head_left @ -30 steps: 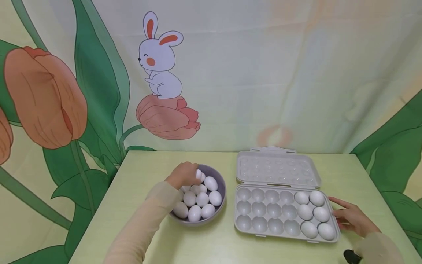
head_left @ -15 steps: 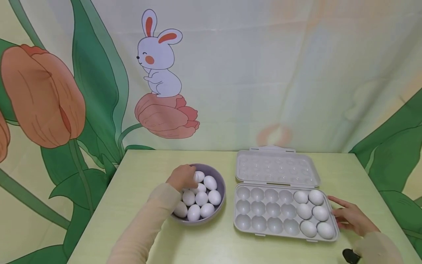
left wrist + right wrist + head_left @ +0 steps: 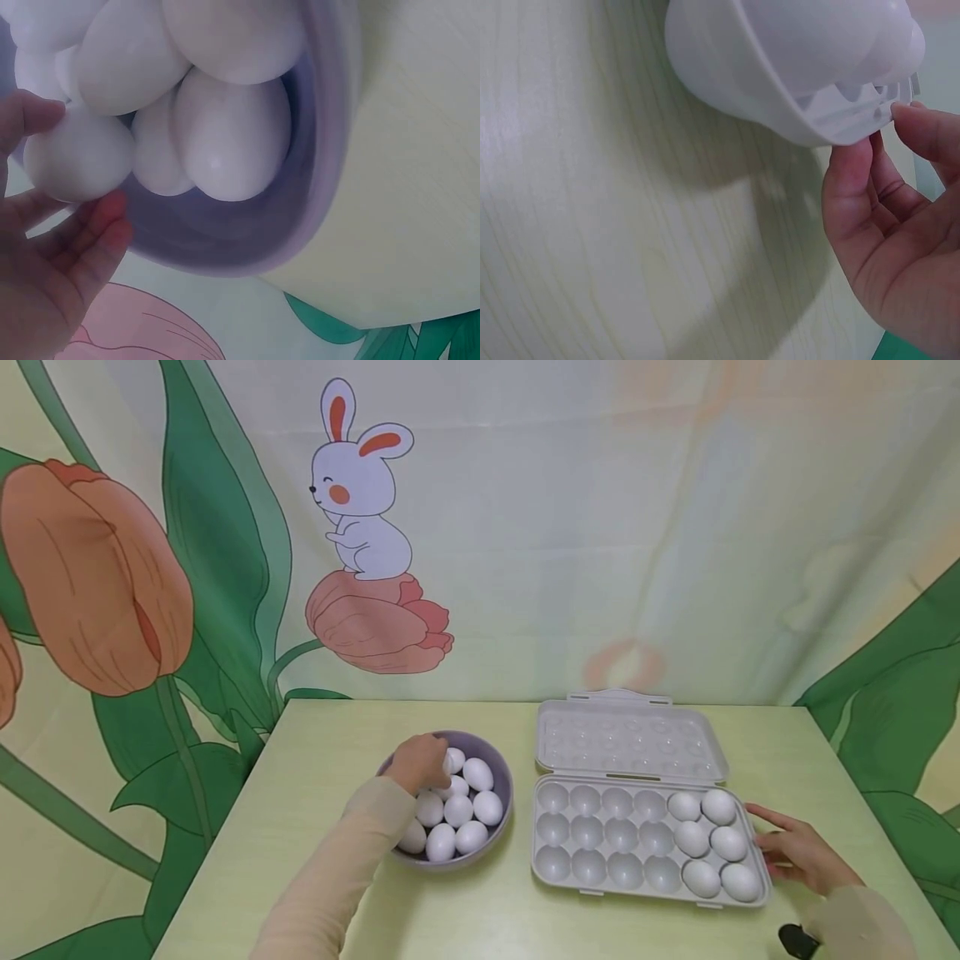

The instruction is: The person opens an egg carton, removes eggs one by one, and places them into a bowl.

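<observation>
My left hand (image 3: pixel 420 762) reaches into the far left part of a purple-grey bowl (image 3: pixel 507 797) heaped with white eggs (image 3: pixel 458 811). In the left wrist view its thumb and fingers pinch one egg (image 3: pixel 79 154) beside the others, near the bowl's wall. To the right lies an opened light grey egg box (image 3: pixel 587 833). White eggs (image 3: pixel 718 807) fill the two rightmost columns of its cups; the other cups are bare. My right hand (image 3: pixel 806 857) grips the box's right end, thumb on the rim and fingers underneath, as the right wrist view shows.
The egg box's lid (image 3: pixel 630 739) lies folded back behind it, near the table's far edge. Pale wood-grain table (image 3: pixel 450 914) shows between bowl and box and in front of them. A printed cloth (image 3: pixel 525 527) hangs behind. A black object (image 3: pixel 798 941) sits by the right sleeve.
My left hand has dipped slightly nearer and lower at the bowl's far left side. The right hand keeps its place on the egg box. The head view has shifted a little.
</observation>
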